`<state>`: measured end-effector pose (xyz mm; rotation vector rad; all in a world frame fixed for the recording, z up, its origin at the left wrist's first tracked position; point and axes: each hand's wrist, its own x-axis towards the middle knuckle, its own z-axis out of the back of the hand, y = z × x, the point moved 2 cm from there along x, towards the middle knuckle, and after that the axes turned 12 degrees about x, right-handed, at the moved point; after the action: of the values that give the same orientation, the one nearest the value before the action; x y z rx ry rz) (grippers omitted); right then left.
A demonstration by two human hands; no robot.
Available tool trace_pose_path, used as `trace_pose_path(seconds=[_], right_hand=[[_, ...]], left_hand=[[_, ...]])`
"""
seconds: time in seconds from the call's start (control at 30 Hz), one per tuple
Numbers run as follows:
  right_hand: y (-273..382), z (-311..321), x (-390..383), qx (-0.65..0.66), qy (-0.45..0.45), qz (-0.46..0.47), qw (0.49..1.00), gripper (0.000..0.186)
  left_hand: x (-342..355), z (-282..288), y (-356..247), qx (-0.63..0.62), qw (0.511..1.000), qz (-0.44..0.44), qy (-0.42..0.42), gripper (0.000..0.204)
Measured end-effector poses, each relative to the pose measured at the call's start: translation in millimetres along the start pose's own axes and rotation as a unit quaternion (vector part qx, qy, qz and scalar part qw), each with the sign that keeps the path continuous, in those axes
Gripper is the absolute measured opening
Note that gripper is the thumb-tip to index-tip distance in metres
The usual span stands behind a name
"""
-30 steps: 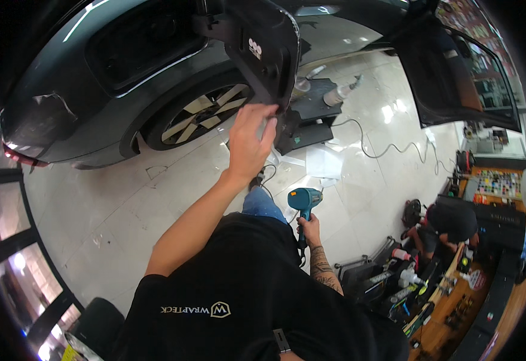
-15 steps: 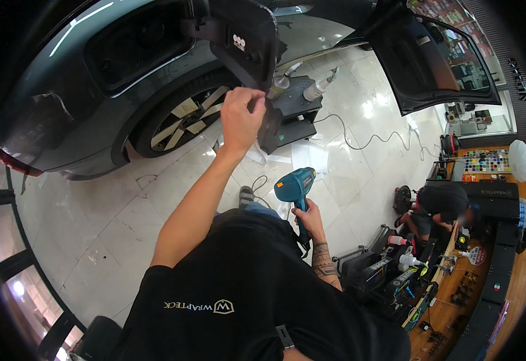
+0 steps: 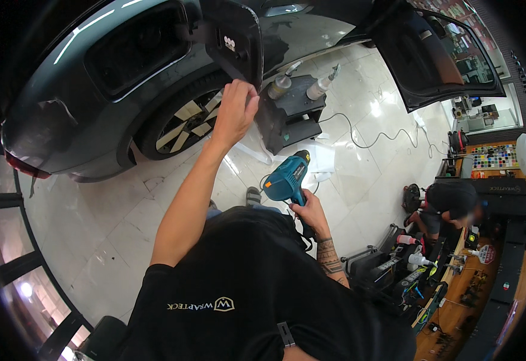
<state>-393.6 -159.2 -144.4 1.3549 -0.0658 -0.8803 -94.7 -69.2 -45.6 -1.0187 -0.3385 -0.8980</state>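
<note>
Dark grey paint: one car [image 3: 52, 133], behind the flap [image 3: 242, 30] and reaching well to its left.

Wheel [image 3: 185, 123], one, black with pale spokes: below-left of the flap.

Flap, one, standing open: just beyond the fingertips of our left hand [image 3: 234, 114], on the side away from our body; long axis slanting from upper left down toward those fingers. Our left is the nearer hand. Inner face black, moulded, pale along one edge.

Heat gun [image 3: 287, 176], teal, dark nozzle: below-right of the flap, handle wrapped by our right hand [image 3: 312, 212].

Left fingers: bent, thumb close by, at the flap's lower corner; we cannot tell whether they pinch anything.

Round white marks [image 3: 229, 43], three: on the flap's inner face.
</note>
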Motion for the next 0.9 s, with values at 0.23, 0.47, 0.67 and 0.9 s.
trace_pose_path(seconds=[0.23,0.47,0.67,0.9], right_hand=[[26.4,-16.0,-5.3,-0.046,0.018,0.027,0.998,0.046],[41.3,-36.1,-12.4,-0.059,0.037,0.030,0.997,0.048],[55.4,-60.2,-18.1,-0.089,0.042,0.080,0.992,0.049],[109.1,-90.0,-50.3,-0.111,0.077,0.176,0.975,0.060]], left_hand=[[-16.3,-3.0,-12.2,0.009,0.993,0.049,-0.110,0.020],[-0.3,-3.6,-1.9,-0.008,0.996,0.029,-0.080,0.009],[4.1,3.6,0.8,0.057,0.998,-0.019,-0.035,0.007],[-15.6,55.3,57.8,-0.208,0.962,0.176,0.028,0.016]])
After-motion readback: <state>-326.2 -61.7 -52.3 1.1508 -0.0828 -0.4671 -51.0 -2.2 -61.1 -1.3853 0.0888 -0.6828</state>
